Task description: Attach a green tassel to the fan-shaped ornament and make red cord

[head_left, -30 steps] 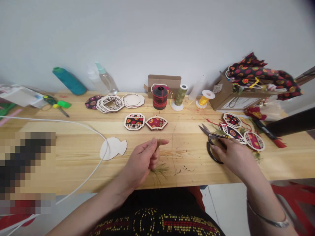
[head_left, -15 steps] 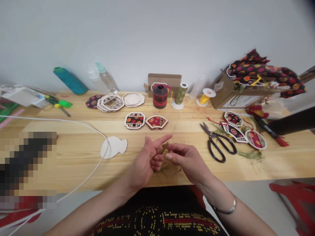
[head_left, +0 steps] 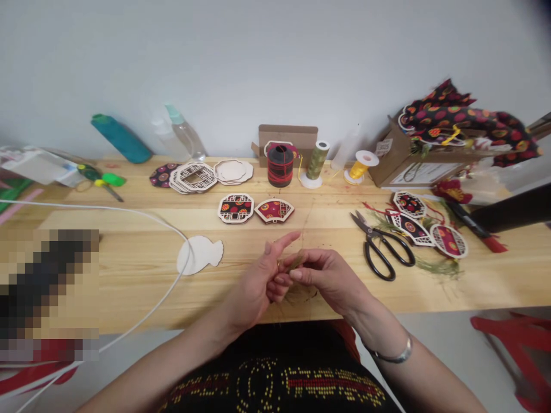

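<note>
Close to the table's front edge, my left hand [head_left: 258,282] has its lower fingers curled round a small bundle of olive-green thread [head_left: 296,261], with the index finger and thumb raised. My right hand [head_left: 333,279] pinches the same bundle between thumb and fingertips, touching the left fingers. Loose strands hang below, partly hidden by the hands. Scissors with black handles [head_left: 383,252] lie to the right of my right hand. Beyond the hands are an octagonal fabric-filled ornament [head_left: 236,208] and a fan-shaped one [head_left: 274,211]. A pale fish-shaped blank [head_left: 198,256] rests on the left.
At the back stand a black-and-red thread spool [head_left: 280,166], a green spool [head_left: 317,163] and a yellow spool [head_left: 360,166]. Finished ornaments [head_left: 411,228] and green thread scraps [head_left: 441,268] lie on the right, near a cardboard box [head_left: 387,158]. A white cable [head_left: 166,292] crosses the left side.
The thread bundle has tilted and shifted slightly right with my right fingertips. My left index finger and thumb have bent a little; both hands still hold the bundle.
</note>
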Demonstrator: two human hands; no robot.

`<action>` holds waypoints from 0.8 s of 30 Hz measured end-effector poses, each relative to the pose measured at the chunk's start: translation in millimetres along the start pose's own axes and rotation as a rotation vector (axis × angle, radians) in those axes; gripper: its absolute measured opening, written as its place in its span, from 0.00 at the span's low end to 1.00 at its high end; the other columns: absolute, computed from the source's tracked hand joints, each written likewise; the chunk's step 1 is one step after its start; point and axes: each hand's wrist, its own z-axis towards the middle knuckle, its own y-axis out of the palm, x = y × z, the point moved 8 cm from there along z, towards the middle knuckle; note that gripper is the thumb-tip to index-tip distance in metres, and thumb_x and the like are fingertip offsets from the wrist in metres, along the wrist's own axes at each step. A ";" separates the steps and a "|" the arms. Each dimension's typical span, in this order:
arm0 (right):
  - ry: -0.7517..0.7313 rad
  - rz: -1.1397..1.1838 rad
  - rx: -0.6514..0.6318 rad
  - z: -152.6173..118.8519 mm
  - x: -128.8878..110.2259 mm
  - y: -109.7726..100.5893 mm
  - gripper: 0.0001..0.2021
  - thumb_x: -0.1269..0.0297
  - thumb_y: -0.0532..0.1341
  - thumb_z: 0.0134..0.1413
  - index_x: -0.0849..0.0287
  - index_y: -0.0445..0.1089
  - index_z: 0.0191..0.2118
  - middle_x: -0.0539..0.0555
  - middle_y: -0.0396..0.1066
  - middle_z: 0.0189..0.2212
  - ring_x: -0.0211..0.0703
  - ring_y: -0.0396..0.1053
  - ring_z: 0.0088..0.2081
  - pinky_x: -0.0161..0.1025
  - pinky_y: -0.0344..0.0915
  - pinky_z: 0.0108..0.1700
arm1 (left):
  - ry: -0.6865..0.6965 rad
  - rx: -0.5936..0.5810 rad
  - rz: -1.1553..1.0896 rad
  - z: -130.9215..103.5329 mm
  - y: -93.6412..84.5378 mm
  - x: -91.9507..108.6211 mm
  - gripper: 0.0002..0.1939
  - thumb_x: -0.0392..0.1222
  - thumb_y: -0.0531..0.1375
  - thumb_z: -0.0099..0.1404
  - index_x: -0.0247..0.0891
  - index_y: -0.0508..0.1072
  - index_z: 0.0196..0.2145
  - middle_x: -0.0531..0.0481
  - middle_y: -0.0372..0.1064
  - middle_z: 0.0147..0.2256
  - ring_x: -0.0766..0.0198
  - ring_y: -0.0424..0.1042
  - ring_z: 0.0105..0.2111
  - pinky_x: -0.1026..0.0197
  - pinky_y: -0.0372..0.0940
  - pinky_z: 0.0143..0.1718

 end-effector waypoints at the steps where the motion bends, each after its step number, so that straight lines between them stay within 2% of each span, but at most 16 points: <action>1: 0.001 -0.009 0.005 0.0 0.0 0.1 0.08 0.66 0.70 0.37 0.58 0.76 0.29 0.49 0.76 0.29 0.36 0.72 0.33 0.42 0.66 0.45 | -0.004 -0.004 0.000 0.3 0.3 -0.7 0.36 0.69 0.51 0.55 0.50 0.63 0.57 0.50 0.63 0.31 0.73 0.43 0.19 0.68 0.35 0.19; 6: -0.062 -0.147 0.101 0.7 -5.7 -6.2 0.04 0.66 0.68 0.39 0.59 0.75 0.24 0.49 0.74 0.24 0.35 0.70 0.29 0.37 0.66 0.38 | -0.034 -0.023 -0.028 0.9 2.1 -3.9 0.36 0.67 0.52 0.57 0.47 0.61 0.58 0.55 0.56 0.23 0.73 0.45 0.18 0.70 0.37 0.18; 8: -0.098 -0.190 0.130 0.0 -9.8 -8.6 0.04 0.66 0.67 0.41 0.59 0.73 0.23 0.48 0.73 0.21 0.34 0.69 0.26 0.37 0.66 0.35 | -0.041 -0.037 -0.053 0.6 3.2 -4.1 0.36 0.66 0.51 0.58 0.43 0.60 0.58 0.55 0.58 0.23 0.73 0.50 0.18 0.70 0.42 0.18; 10: -0.110 -0.190 0.099 -0.9 -12.9 -7.1 0.05 0.65 0.65 0.44 0.59 0.71 0.24 0.47 0.70 0.18 0.35 0.69 0.23 0.37 0.66 0.31 | -0.044 -0.058 -0.039 0.4 3.9 -3.6 0.33 0.63 0.51 0.60 0.40 0.60 0.57 0.52 0.64 0.24 0.70 0.58 0.20 0.68 0.50 0.20; 12: -0.125 -0.216 0.067 -2.4 -18.5 -5.1 0.05 0.64 0.64 0.46 0.59 0.70 0.24 0.46 0.68 0.16 0.35 0.67 0.20 0.37 0.65 0.28 | -0.028 -0.072 0.005 0.9 3.2 -1.2 0.28 0.58 0.52 0.63 0.38 0.62 0.56 0.48 0.69 0.26 0.64 0.67 0.24 0.63 0.60 0.25; 14: -0.183 -0.321 0.085 -4.6 -30.7 -5.2 0.05 0.65 0.64 0.45 0.59 0.71 0.23 0.46 0.68 0.18 0.34 0.67 0.21 0.36 0.65 0.29 | 0.009 -0.062 0.056 2.2 0.3 3.9 0.23 0.52 0.53 0.64 0.37 0.66 0.52 0.44 0.72 0.33 0.60 0.72 0.31 0.56 0.64 0.35; 17: -0.306 -0.505 0.154 -8.7 -56.2 -3.4 0.03 0.69 0.66 0.42 0.58 0.73 0.22 0.47 0.69 0.21 0.34 0.67 0.26 0.36 0.64 0.34 | 0.141 0.004 0.161 3.5 -5.6 19.6 0.17 0.46 0.56 0.64 0.38 0.71 0.48 0.43 0.72 0.45 0.59 0.70 0.45 0.54 0.60 0.50; 19: -0.356 -0.574 0.167 -10.1 -70.9 1.3 0.03 0.70 0.66 0.41 0.58 0.74 0.22 0.48 0.69 0.21 0.35 0.66 0.27 0.36 0.64 0.34 | 0.241 0.019 0.236 2.6 -4.3 30.8 0.16 0.44 0.57 0.64 0.40 0.71 0.49 0.46 0.70 0.49 0.60 0.66 0.50 0.55 0.56 0.54; 21: -0.385 -0.608 0.173 -10.4 -81.9 5.4 0.03 0.71 0.66 0.41 0.58 0.74 0.22 0.48 0.69 0.22 0.34 0.66 0.26 0.36 0.64 0.32 | 0.303 -0.012 0.274 1.2 1.2 37.4 0.16 0.43 0.57 0.64 0.42 0.71 0.49 0.47 0.70 0.49 0.61 0.66 0.49 0.56 0.57 0.54; 24: -0.394 -0.623 0.180 -8.3 -89.3 7.4 0.04 0.72 0.66 0.41 0.58 0.75 0.22 0.48 0.68 0.21 0.33 0.65 0.24 0.35 0.63 0.29 | 0.312 -0.060 0.317 0.0 8.0 37.7 0.15 0.43 0.56 0.65 0.42 0.71 0.49 0.49 0.72 0.40 0.67 0.69 0.36 0.59 0.63 0.43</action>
